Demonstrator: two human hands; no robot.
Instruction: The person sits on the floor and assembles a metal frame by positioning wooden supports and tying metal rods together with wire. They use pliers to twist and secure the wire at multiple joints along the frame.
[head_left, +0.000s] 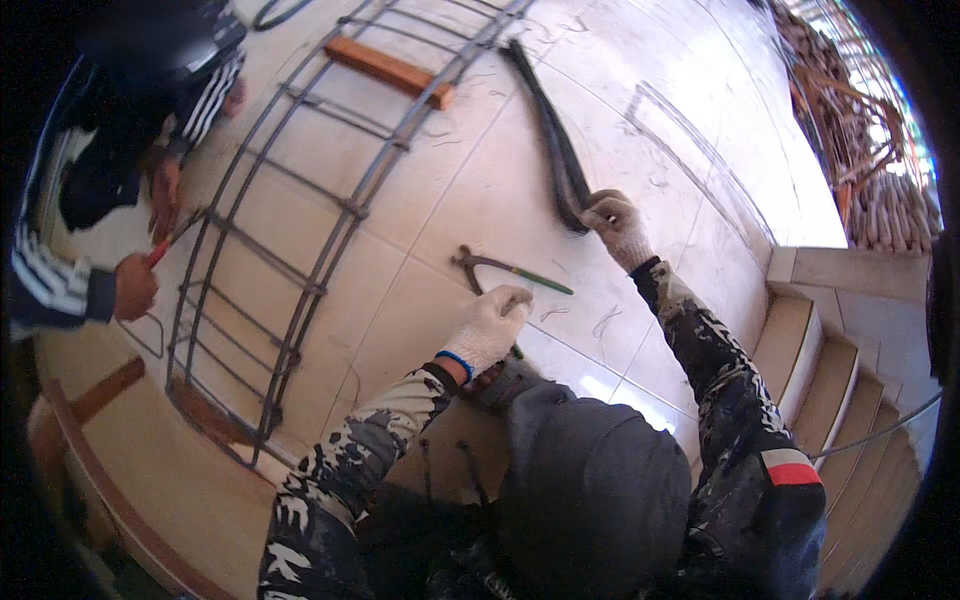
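Head view: right hand grips dark wire beside a steel cage

At the far left, a co-worker (pixel 60 275) in striped sleeves holds a red-handled tool (pixel 158 251), its tip close to the outer bars of a long steel cage (pixel 352 209). The cage lies lengthwise on the pale tiled floor (pixel 470 210), probably because a flat base keeps its joints within reach. A squared wooden block (pixel 390 72) sits crosswise at its upper part, perhaps as a prop or spacer; whether it is beneath the bars or between them, I cannot tell.

Right of the cage, green-handled pincers (pixel 530 275) lie with their legs spread, seemingly left near the person for easy pickup. One leg runs behind the gloved left hand (pixel 490 322). That hand's fingers bend inward, but I cannot tell whether they meet, pinch something thin or touch the tool.

Further right, the dark wire bundle (pixel 555 145) stretches up across the tiles. The gloved right hand (pixel 615 222) is clamped round its near end, well apart from the left hand; gripping there likely keeps the loose strands together while the rest lies on the floor.

Beyond the right arm, steps (pixel 835 395) descend, with brown poles (pixel 893 215) heaped above them, apparently stored aside from the working area.
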